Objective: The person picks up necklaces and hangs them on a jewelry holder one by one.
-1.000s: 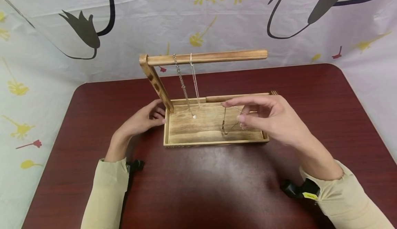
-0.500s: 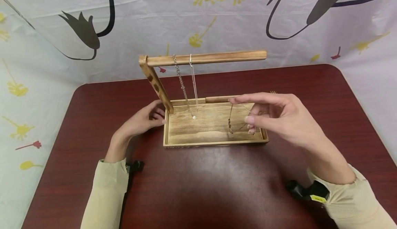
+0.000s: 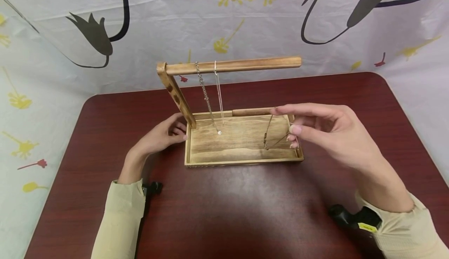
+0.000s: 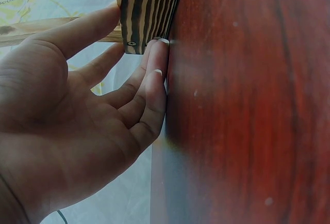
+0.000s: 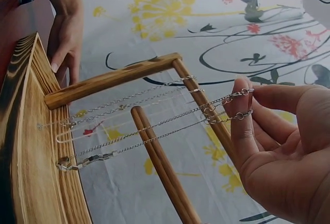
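A wooden jewellery stand has a shallow tray (image 3: 242,158), an upright post (image 3: 177,95) at its left and a horizontal bar (image 3: 245,64) above. Two silver necklaces hang from the bar: a thicker chain (image 3: 205,95) with a small sparkling pendant, and a finer one (image 3: 219,91). My right hand (image 3: 336,130) holds a thin chain necklace (image 5: 139,144) by its ends at the thumb and index finger. Its looped lower part has flat, chunky links and dangles over the tray's right side. My left hand (image 3: 159,134) touches the tray's left end, with its fingertips (image 4: 158,73) low against the tabletop.
The stand rests on a dark red wooden table (image 3: 228,212). A shorter wooden rod (image 5: 162,167) runs along the back of the tray. Behind stands a white cloth (image 3: 158,13) printed with flowers. Each sleeve cuff carries a black wrist camera, such as the right one (image 3: 354,218).
My right hand has moved to the right with the necklace, drawing farther from the hanging necklaces. The left hand and the stand have stayed where they were.
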Tool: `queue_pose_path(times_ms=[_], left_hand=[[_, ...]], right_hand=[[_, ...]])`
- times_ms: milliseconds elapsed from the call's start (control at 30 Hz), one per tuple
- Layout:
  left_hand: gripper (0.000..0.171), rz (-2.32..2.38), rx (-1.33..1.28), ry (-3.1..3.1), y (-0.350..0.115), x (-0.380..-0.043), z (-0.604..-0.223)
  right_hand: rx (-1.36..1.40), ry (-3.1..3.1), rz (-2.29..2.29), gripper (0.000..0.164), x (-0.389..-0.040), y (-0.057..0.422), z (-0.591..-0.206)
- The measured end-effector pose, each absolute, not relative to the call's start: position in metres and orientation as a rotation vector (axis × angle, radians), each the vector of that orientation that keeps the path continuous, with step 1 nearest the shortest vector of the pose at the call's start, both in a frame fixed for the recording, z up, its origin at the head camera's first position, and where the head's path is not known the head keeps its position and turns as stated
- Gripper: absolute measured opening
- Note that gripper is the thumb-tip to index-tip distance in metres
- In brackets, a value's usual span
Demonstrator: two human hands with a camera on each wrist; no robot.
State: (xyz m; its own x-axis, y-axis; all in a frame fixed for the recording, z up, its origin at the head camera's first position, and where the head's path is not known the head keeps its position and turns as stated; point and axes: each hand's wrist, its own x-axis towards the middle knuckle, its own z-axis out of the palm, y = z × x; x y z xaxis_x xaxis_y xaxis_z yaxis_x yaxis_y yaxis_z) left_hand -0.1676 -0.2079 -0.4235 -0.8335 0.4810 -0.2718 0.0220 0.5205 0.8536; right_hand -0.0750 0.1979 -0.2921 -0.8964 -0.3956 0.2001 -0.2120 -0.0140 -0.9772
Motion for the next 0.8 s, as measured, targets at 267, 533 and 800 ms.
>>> queue_pose_path(times_ms=[267,533,800], left_hand=[[0.072,1.278,0.406,2.272,-0.208,-0.168,-0.423],[0.074,1.283,0.398,2.269,-0.208,-0.168,-0.423],[0.075,1.275,0.392,2.267,-0.208,-0.167,-0.422]], right_hand=[[-0.697,2.089,-2.082,0.039,-0.074,0.204,-0.289],[-0.778,2.071,-2.145,0.041,-0.073,0.211,-0.289],[-0.829,2.062,-2.193,0.043,-0.072,0.218,-0.289]])
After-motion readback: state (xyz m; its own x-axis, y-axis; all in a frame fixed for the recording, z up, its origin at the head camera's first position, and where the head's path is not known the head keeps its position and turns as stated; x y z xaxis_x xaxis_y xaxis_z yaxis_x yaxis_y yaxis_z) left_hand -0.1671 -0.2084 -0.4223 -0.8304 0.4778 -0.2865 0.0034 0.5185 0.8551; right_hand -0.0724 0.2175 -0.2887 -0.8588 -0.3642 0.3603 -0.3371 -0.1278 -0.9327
